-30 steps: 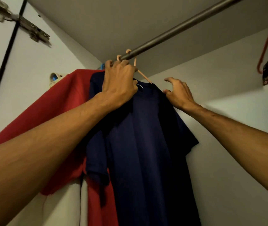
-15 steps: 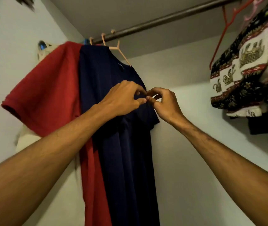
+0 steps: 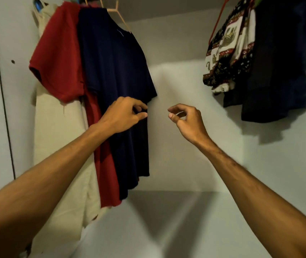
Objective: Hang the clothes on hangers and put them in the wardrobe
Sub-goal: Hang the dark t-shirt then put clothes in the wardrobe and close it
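Note:
A navy T-shirt (image 3: 115, 67) hangs on a pale pink hanger (image 3: 117, 12) at the left of the wardrobe, beside a red T-shirt (image 3: 59, 53). My left hand (image 3: 124, 114) is in front of the navy shirt's right edge, just below the sleeve. Its fingers are loosely curled with a gap to the thumb, and no cloth is plainly held. My right hand (image 3: 185, 118) hovers to the right of the shirt, clear of it, loosely curled and holding nothing. The rail is out of view above.
A cream garment (image 3: 59, 136) hangs behind the red shirt against the left wall. At the right hang a patterned garment (image 3: 226, 53) on a red hanger (image 3: 218, 19) and dark clothes (image 3: 279, 62). The grey back wall (image 3: 182, 146) shows between the two groups.
Both hands let go of the hanger and shoulder, pinched the navy sleeve hem, then dropped lower and drew apart. The view has tilted down from the rail.

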